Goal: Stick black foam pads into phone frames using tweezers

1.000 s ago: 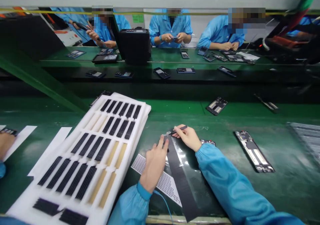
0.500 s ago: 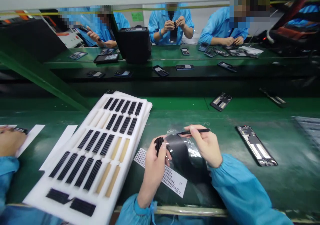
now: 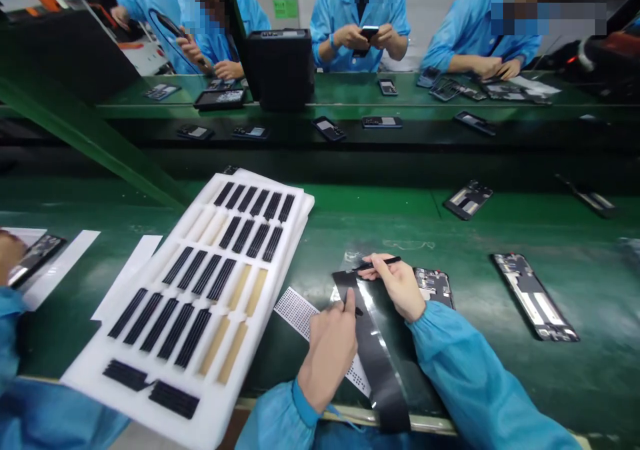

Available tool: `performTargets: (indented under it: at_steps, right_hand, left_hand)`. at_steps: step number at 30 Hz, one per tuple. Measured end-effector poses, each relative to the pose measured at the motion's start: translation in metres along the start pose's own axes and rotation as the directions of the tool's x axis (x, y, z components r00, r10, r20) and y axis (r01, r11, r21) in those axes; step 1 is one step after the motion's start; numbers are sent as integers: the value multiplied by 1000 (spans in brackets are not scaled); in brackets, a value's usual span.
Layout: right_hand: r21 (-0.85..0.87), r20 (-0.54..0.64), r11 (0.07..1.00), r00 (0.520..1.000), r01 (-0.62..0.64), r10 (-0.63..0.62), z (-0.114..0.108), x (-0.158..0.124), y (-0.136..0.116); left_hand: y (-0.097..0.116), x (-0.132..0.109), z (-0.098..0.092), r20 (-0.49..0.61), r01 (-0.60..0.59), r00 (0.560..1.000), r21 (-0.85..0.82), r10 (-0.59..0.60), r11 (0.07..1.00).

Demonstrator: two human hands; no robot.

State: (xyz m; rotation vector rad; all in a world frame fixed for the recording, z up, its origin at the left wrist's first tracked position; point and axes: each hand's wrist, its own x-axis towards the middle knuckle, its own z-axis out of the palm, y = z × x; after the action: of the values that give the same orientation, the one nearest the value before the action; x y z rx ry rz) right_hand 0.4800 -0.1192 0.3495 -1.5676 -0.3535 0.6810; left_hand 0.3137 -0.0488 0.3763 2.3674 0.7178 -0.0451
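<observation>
My right hand [image 3: 400, 289] pinches black tweezers [image 3: 390, 261], their tips over the upper end of a wide black strip [image 3: 380, 363]. This strip has a shiny clear edge and drapes over the table's front edge. My left hand [image 3: 327, 347] has its index finger laid on the strip, with the other fingers curled. A small black tip [image 3: 359, 311] pokes out beside those fingers; the rest of what they hold is hidden. Partly under the left hand lies a white sheet with black dots [image 3: 295, 311]. An opened phone [image 3: 436, 283] shows behind my right wrist.
A stacked white foam tray [image 3: 80, 373] with slots of black strips stands left. Opened phones [image 3: 535, 297] lie to the right and along the back. White paper strips [image 3: 125, 277] and a co-worker's sleeve [image 3: 10, 330] are at far left. Several co-workers sit across the bench.
My left hand has turned over and moved down to the strip, hiding the bunch of small black pieces it held. The strip now lies flatter. The view has shifted slightly.
</observation>
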Motion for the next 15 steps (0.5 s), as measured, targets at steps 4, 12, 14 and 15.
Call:
performTargets:
  at_steps: [4, 12, 14, 15]
  right_hand:
    - [72, 6, 997, 999, -33, 33, 2, 1, 2]
    - [178, -55, 976, 992, 122, -114, 4, -32, -37]
    - [155, -51, 973, 985, 173, -167, 3, -49, -46]
    - [149, -40, 972, 983, 183, -179, 3, -57, -48]
  left_hand:
    - [-1, 2, 5, 42, 22, 999, 28, -24, 999]
    - [-3, 12, -21, 48, 81, 997, -421, -67, 904]
    - [2, 7, -29, 63, 108, 994, -698, -90, 708]
    - [5, 4, -32, 77, 115, 993, -846, -93, 520]
